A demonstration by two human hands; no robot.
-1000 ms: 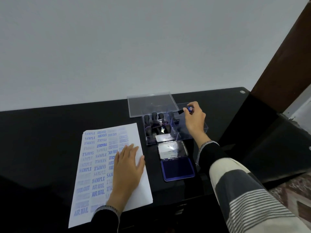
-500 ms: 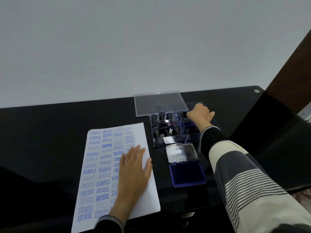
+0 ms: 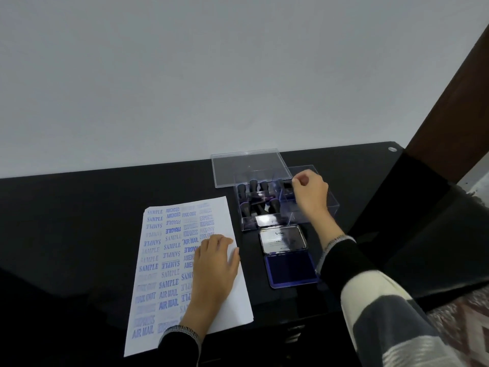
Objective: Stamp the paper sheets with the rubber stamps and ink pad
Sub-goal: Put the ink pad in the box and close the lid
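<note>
Left hand (image 3: 214, 271) flat on the paper sheet (image 3: 169, 263) — fingers straight.
Right hand (image 3: 309, 194) over the stamp box (image 3: 332, 207) — fingers curled; cannot tell what they hold.

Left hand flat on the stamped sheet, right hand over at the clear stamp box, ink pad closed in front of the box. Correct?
Not quite: the ink pad is open, its lid folded back and the blue pad exposed, as the head view shows. The rest holds: left hand flat on the stamped sheet, right hand at the clear stamp box.
</note>
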